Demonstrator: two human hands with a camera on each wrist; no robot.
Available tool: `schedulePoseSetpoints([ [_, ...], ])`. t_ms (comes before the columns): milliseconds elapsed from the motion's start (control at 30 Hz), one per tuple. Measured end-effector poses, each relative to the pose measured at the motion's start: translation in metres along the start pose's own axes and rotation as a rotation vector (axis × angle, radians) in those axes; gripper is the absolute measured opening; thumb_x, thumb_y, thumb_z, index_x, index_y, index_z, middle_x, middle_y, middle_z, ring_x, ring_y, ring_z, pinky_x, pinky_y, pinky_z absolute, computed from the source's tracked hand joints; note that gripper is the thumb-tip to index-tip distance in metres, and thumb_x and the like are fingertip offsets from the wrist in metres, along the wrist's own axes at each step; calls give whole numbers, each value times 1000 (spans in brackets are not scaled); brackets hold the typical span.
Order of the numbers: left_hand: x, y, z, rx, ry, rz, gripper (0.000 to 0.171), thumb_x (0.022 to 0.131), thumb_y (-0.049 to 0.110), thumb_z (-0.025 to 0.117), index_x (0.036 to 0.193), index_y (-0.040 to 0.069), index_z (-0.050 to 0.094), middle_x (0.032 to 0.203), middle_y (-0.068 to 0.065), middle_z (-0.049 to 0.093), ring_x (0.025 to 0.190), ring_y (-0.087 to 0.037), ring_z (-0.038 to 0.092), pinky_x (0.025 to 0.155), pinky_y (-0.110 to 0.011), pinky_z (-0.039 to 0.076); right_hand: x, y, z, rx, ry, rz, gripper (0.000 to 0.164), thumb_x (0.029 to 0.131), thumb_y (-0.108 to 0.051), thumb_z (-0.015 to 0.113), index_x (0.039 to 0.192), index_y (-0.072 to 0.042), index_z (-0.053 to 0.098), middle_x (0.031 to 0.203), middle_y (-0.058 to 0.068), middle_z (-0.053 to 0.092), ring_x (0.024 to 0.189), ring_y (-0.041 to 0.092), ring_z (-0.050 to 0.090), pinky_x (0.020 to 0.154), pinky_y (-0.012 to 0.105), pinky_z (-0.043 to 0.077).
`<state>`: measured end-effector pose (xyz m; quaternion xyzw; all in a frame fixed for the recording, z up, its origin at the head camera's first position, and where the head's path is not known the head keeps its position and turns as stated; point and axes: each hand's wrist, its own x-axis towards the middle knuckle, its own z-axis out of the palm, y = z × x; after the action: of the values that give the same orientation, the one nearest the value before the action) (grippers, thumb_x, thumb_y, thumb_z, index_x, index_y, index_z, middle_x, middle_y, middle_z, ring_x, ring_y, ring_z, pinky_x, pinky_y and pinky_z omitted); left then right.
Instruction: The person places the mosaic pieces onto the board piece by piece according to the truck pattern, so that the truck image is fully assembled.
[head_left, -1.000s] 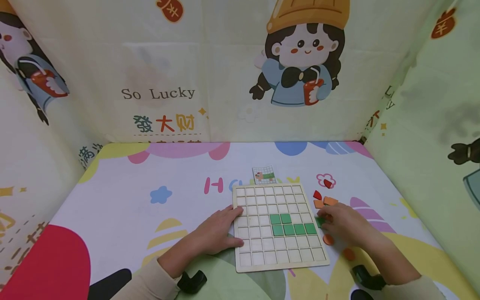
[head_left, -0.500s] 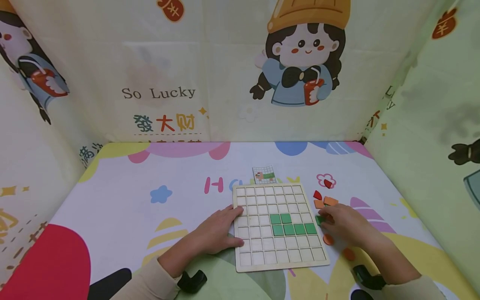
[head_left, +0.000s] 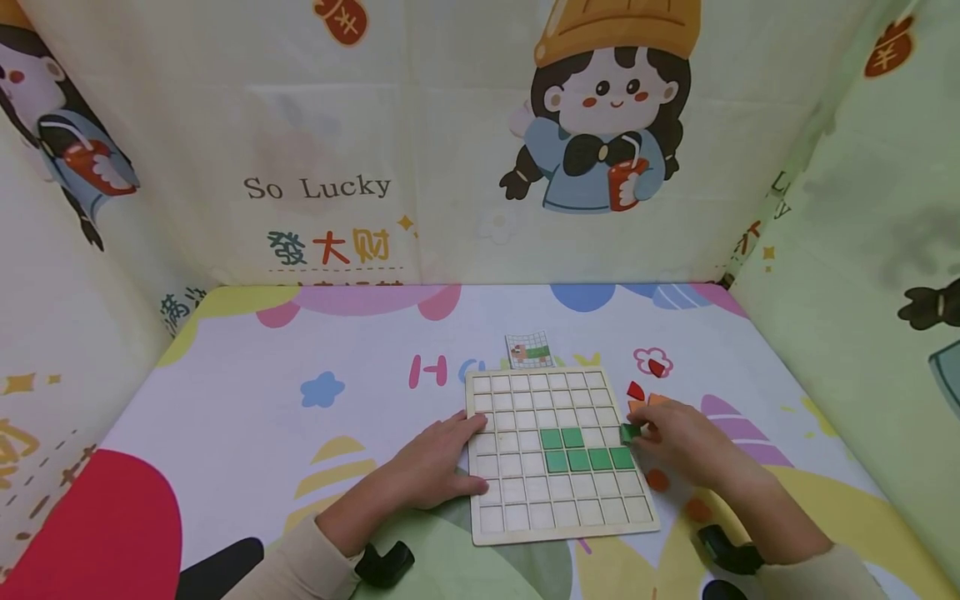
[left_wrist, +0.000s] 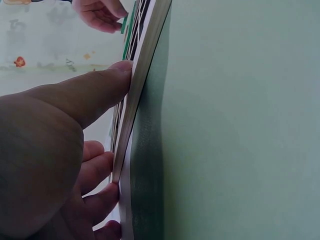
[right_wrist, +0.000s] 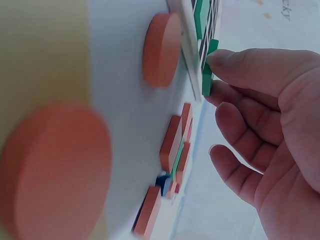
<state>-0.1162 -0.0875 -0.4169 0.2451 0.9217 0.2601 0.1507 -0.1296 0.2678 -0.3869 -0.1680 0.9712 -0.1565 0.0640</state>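
Note:
A wooden grid board lies on the table, with several green square tiles set in its middle rows. My left hand rests on the board's left edge, thumb and fingers extended and spread along it. In the left wrist view the thumb touches the rim. At the opposite edge my right hand pinches a green square tile between thumb and index finger. That tile is tilted and held over the board's right border. The other fingers of this hand curl loosely below, holding nothing.
Right of the board lie orange round pieces, red pieces and orange square pieces, the last partly behind the right hand. A small picture card sits beyond the board's far edge. Patterned cloth walls stand behind and at the sides.
My right hand has picked up the green tile from beside the board and moved it slightly left, to the board's right edge. The left hand and board have stayed in place.

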Motion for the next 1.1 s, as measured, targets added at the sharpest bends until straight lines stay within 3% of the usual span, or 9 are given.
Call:
schedulePoseSetpoints([
  [267, 0, 0, 1, 4, 5, 7, 79, 86, 38, 77, 150, 7, 42, 153, -10, 43, 143, -31, 35, 113, -51, 32, 6, -12, 2, -23, -7, -23, 28, 84, -14, 81, 110, -9, 73, 92, -3, 61, 89, 18, 57, 76, 37, 54],
  [500, -1, 0, 1, 6, 3, 11, 80, 86, 38, 77, 150, 6, 41, 153, -11, 43, 143, -32, 34, 113, -51, 32, 11, -20, 3, -61, 3, -96, 28, 83, -13, 82, 109, -7, 74, 98, -1, 69, 91, 21, 59, 77, 39, 52],
  [733, -1, 0, 1, 7, 6, 17, 79, 86, 37, 77, 150, 6, 41, 152, -12, 43, 143, -32, 35, 113, -51, 32, 16, -27, 9, -38, -24, -98, 27, 84, -12, 81, 109, -6, 74, 102, 3, 70, 96, 25, 62, 85, 45, 56],
  [1100, 1, -2, 2, 10, 10, 17, 80, 86, 39, 78, 150, 7, 41, 152, -11, 43, 142, -31, 36, 112, -51, 33, 20, -30, 14, -48, -11, -132, 21, 85, -13, 79, 106, -8, 74, 101, 2, 68, 95, 24, 63, 83, 42, 55],
])
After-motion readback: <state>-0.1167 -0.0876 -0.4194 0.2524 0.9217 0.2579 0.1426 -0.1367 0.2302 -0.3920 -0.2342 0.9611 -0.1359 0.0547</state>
